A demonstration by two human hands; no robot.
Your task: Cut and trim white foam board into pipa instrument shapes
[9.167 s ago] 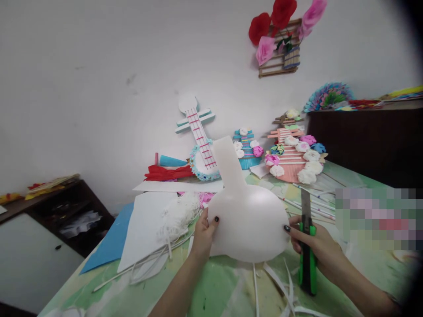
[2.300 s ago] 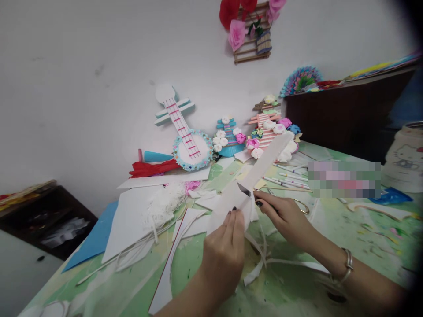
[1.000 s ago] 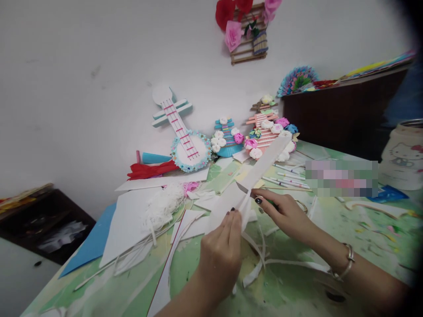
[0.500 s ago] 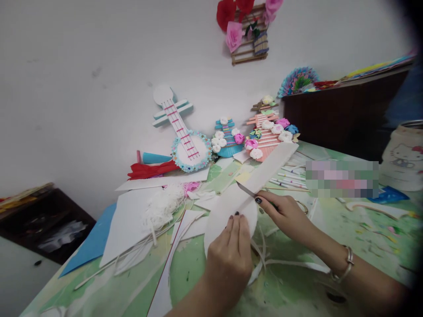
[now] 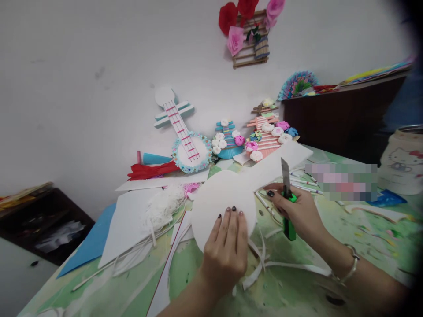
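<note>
A white cutout [image 5: 220,191], with a round body and a long straight neck, lies on the green patterned table [image 5: 280,290]. My left hand [image 5: 226,248] rests flat on the round body, fingers stretched forward and slightly apart. In my right hand [image 5: 304,215] is a green utility knife [image 5: 289,228], its blade out and pointing up. The right fingertips are at the lower edge of the neck; whether they press on it I cannot tell. Thin white offcut strips [image 5: 261,248] curl on the table between the hands.
Against the wall lean a white-and-blue model lute [image 5: 191,152], a small blue one [image 5: 230,152] and a pink one with paper flowers [image 5: 269,141]. White sheets [image 5: 125,220] and shredded white strands [image 5: 163,207] lie left. A jar [image 5: 403,163] stands right, near a blue packet [image 5: 386,197].
The cutout has turned clockwise, its neck swinging right. My right hand has lifted the knife off the neck and tipped its blade upright. My left hand still lies on the round body.
</note>
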